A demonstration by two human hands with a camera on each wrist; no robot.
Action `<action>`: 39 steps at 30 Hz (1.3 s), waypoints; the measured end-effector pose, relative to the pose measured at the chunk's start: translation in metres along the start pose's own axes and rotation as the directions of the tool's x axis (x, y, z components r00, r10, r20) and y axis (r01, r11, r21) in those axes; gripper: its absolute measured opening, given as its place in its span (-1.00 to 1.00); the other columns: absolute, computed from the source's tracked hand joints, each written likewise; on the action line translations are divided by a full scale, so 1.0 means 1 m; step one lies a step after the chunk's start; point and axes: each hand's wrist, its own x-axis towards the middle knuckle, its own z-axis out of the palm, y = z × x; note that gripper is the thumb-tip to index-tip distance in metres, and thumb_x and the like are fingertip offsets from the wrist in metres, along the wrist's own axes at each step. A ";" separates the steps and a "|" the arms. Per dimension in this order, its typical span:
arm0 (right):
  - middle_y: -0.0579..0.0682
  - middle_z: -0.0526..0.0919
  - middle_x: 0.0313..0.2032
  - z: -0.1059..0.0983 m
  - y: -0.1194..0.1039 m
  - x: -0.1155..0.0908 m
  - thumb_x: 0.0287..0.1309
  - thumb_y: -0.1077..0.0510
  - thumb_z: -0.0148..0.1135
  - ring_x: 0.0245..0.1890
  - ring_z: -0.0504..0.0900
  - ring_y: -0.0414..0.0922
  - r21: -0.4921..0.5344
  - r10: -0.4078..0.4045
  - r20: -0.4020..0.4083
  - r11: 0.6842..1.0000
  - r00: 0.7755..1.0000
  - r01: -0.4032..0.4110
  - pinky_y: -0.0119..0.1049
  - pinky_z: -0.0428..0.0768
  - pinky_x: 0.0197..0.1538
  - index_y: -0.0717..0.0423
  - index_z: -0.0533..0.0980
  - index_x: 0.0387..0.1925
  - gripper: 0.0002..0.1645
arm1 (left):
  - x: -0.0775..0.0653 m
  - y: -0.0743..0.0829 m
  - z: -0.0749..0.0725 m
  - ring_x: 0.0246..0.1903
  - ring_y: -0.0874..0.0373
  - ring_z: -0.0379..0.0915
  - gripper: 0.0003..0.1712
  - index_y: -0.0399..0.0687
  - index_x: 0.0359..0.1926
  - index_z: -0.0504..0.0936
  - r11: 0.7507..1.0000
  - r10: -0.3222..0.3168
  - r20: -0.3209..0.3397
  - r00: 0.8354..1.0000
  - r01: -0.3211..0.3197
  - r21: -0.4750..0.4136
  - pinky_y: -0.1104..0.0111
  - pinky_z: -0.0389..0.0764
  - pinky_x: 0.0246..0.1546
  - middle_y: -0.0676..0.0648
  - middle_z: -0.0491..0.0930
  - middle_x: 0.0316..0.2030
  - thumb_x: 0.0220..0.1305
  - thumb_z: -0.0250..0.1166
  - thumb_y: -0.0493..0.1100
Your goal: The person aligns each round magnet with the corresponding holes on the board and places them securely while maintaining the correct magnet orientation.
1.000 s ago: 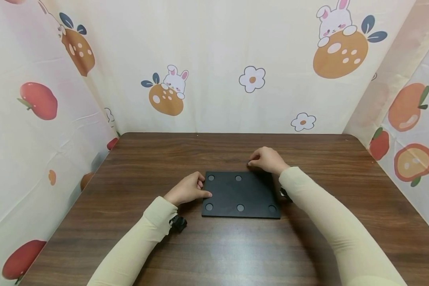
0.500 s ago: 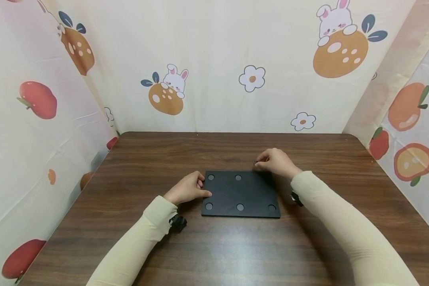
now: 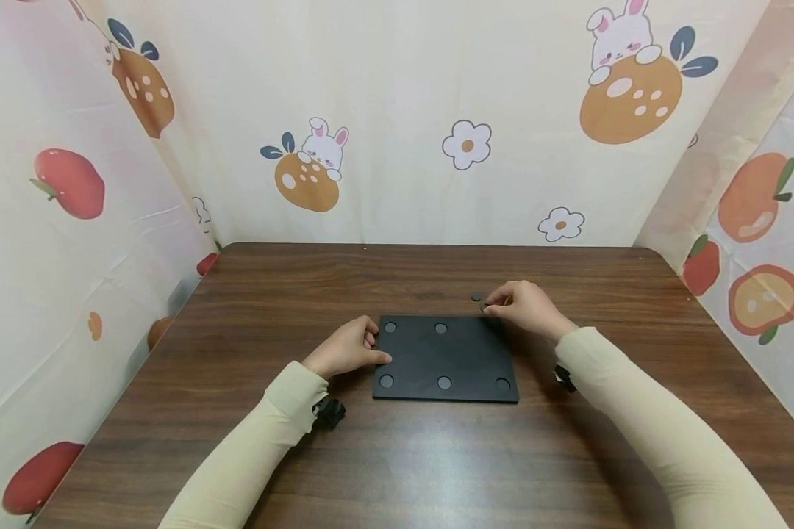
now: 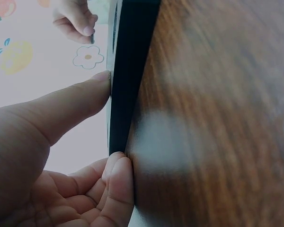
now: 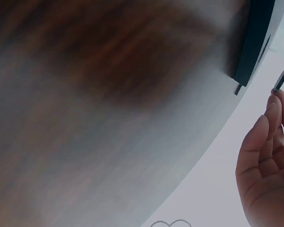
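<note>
A flat black rectangular board with several round shallow circles along its long edges lies on the table. My left hand grips its left edge, thumb on the top face and curled fingers at the lower edge. Behind the board's far edge, my right hand pinches a small thin dark disc between thumb and forefinger. Just left of those fingertips, another small dark disc lies flat on the table. The board's far right corner is partly hidden by the right hand and its shadow.
The brown wood-grain table extends around the board. A patterned curtain hangs along its back, left and right sides. Each wrist carries a small black camera, the left one close over the table.
My right hand has shifted rightward and slightly nearer along the board's far edge. A disc on the table has come into view where its fingertips were. My left hand stays put.
</note>
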 end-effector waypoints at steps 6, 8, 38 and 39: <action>0.01 0.71 -0.25 0.000 0.006 -0.007 0.19 0.08 0.36 -0.34 0.53 -0.11 -0.004 -0.014 -0.006 1.000 1.000 0.014 -0.25 0.50 -0.26 0.07 0.70 -0.18 -0.79 | 0.000 0.000 0.001 -0.24 0.14 0.37 -0.34 -0.19 0.13 0.44 1.000 -0.003 0.004 1.000 0.003 -0.005 0.27 0.46 -0.14 -0.05 0.48 -0.18 0.08 0.51 -0.05; 0.00 0.72 -0.25 0.000 0.008 -0.008 0.18 0.08 0.37 -0.35 0.53 -0.12 -0.005 -0.021 -0.008 1.000 1.000 0.021 -0.25 0.50 -0.27 0.07 0.70 -0.18 -0.79 | 0.000 0.001 0.000 -0.24 0.14 0.37 -0.34 -0.19 0.13 0.44 1.000 -0.005 0.005 1.000 0.005 -0.008 0.27 0.45 -0.14 -0.05 0.48 -0.18 0.08 0.51 -0.05; 0.01 0.71 -0.16 -0.001 0.009 -0.019 0.15 0.09 0.39 -0.28 0.55 -0.11 -0.016 0.008 0.043 1.000 0.999 -0.007 -0.25 0.50 -0.21 -0.02 0.74 -0.22 -0.85 | -0.001 0.001 0.001 -0.25 0.14 0.36 -0.37 -0.15 0.11 0.43 1.000 -0.019 0.003 1.000 0.019 0.000 0.28 0.44 -0.15 -0.03 0.47 -0.19 0.10 0.50 -0.05; 0.00 0.71 -0.16 -0.001 0.009 -0.019 0.15 0.09 0.39 -0.27 0.56 -0.11 -0.017 0.006 0.046 1.000 0.999 -0.005 -0.24 0.51 -0.20 -0.03 0.74 -0.22 -0.85 | -0.001 0.001 0.001 -0.25 0.14 0.36 -0.37 -0.15 0.11 0.43 1.000 -0.018 0.003 1.000 0.018 0.000 0.28 0.44 -0.15 -0.03 0.47 -0.19 0.10 0.50 -0.05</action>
